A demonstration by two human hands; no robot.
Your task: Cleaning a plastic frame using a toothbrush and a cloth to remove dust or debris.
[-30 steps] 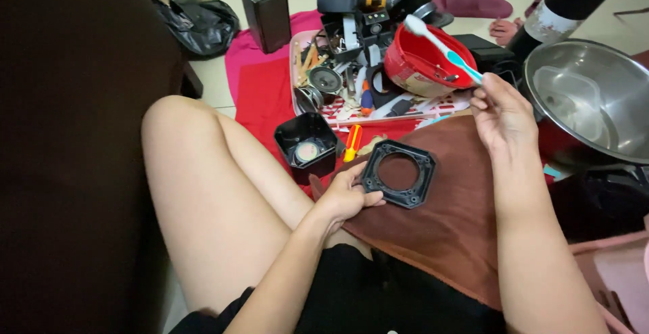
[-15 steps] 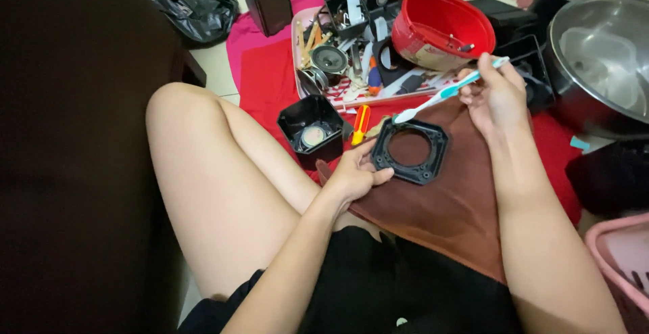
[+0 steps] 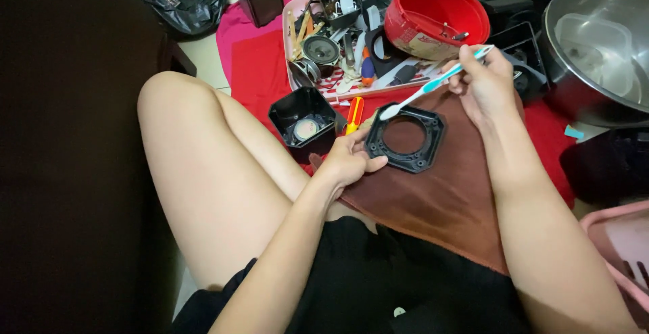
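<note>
Floor scene with a brown cloth (image 3: pixel 439 199) spread over the lap. The left hand (image 3: pixel 348 161) pinches the black square frame (image 3: pixel 405 138) lying on the cloth; the right hand (image 3: pixel 483 87) grips a toothbrush (image 3: pixel 433 84), its bristles touching the frame's upper-left edge.

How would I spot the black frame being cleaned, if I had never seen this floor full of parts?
Find the brown cloth over the person's lap. On its upper edge lies the black square frame, pinched by the left hand, with the toothbrush head at its rim. Unlike the deep black box beside it, it is flat with a round hole.
</note>
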